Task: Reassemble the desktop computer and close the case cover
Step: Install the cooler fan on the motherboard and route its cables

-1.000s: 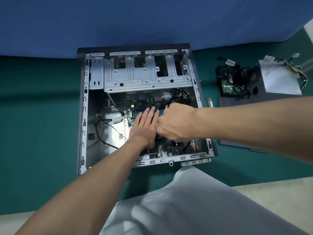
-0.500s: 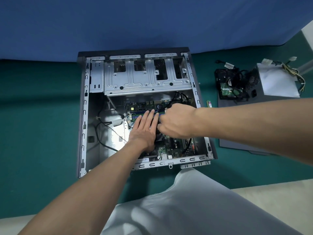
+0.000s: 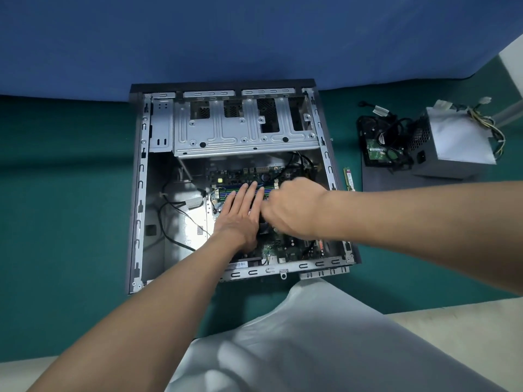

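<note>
Desktop case [image 3: 135,193] lies open on green mat, left hand [image 3: 240,219] flat, fingers extended over motherboard [image 3: 280,250] RAM slots, right hand [image 3: 294,210] curled beside it, grip contents unclear; likely seating memory; next: PSU [image 3: 452,142] right of case.

Premises present as an improvised electronics repair or teardown station, not a fitted workshop. A teal-green felt-like table covering [image 3: 65,210] serves as the work surface, backed by a plain blue fabric backdrop [image 3: 226,38] hung directly behind it (no shelving or wall fixtures visible). An open grey steel desktop computer case [image 3: 138,193] lies flat on the covering, its green motherboard [image 3: 243,172] exposed. To the right, removed parts sit on a dark grey flat panel [image 3: 396,179]: a grey metal power supply box [image 3: 452,142] with loose wires, and a tangle of black cables [image 3: 382,137]. A pale floor [image 3: 467,329] shows at lower right.
</note>
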`<state>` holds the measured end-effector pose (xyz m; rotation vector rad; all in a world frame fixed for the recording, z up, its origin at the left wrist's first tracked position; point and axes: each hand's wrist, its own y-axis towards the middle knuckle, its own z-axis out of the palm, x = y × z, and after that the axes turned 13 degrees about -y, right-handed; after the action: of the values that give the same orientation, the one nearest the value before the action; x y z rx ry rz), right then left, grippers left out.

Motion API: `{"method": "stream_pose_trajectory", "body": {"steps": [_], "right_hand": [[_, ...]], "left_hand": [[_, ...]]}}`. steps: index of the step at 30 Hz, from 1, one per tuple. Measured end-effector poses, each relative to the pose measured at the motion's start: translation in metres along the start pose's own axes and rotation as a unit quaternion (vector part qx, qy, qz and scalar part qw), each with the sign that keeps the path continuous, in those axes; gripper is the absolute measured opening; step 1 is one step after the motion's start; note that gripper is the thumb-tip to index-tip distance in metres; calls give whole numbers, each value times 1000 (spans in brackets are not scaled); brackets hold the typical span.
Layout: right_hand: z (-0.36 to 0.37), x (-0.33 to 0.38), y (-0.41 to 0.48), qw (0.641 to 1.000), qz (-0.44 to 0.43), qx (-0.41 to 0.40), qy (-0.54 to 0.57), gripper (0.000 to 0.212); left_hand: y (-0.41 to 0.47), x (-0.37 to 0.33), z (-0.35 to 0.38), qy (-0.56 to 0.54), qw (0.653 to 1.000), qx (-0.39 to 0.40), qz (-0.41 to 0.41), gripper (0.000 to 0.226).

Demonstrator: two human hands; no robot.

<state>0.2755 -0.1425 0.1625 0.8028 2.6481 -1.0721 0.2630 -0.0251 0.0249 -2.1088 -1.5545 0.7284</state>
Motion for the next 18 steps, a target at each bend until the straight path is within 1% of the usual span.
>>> {"method": "stream_pose_trajectory", "body": {"steps": [1,2,3,4,5,6,7,8,9,10,11,12,13,14,15,16,17,18], "right_hand": [[3,2,0,996,-41,-42,-65,26],[4,3,0,992,-75,-54,-92,28],[6,5,1,992,-79,-45,-87,29],[7,7,4,998,-45,-27,-34,27],[5,6,6,997,31,4,66,26],[3,5,8,970,131,36,201,24],[3,4,11,923,217,74,309,22],[5,2,15,883,265,96,376,20],[6,-1,16,879,265,115,379,21],[5,-2,16,898,230,129,352,25],[2,-1,12,926,186,133,300,32],[0,0,9,958,144,117,218,36],[1,-2,6,985,104,78,118,35],[3,-4,6,998,56,22,20,31],[4,-5,6,997,-2,-27,-72,28],[5,-7,6,990,-57,-61,-115,28],[7,-8,6,983,-90,-69,-145,29],[8,-6,7,984,-92,-63,-138,28]], "left_hand": [[0,0,0,-2,1000,-2,-1,93],[1,1,0,-5,1000,-4,-1,93],[1,1,1,-6,1000,-6,-2,94],[1,0,0,-5,1000,-5,-2,94],[0,-1,0,-4,1000,-3,-1,94],[0,-1,1,-2,1000,-2,0,93],[1,-1,2,-2,1000,-2,0,93],[1,-1,2,-5,1000,-5,1,94],[1,-1,2,-8,1000,-8,1,94],[1,-1,2,-10,1000,-9,2,94],[1,-1,2,-12,1000,-8,3,94],[1,-1,1,-12,1000,-4,3,94],[1,-1,1,-7,1000,0,2,93],[1,-1,1,0,1000,4,2,92],[1,-1,1,3,1000,5,1,92],[1,-1,1,3,1000,1,1,92],[2,0,1,1,1000,-2,1,93],[2,0,1,0,1000,-4,3,94]]}}
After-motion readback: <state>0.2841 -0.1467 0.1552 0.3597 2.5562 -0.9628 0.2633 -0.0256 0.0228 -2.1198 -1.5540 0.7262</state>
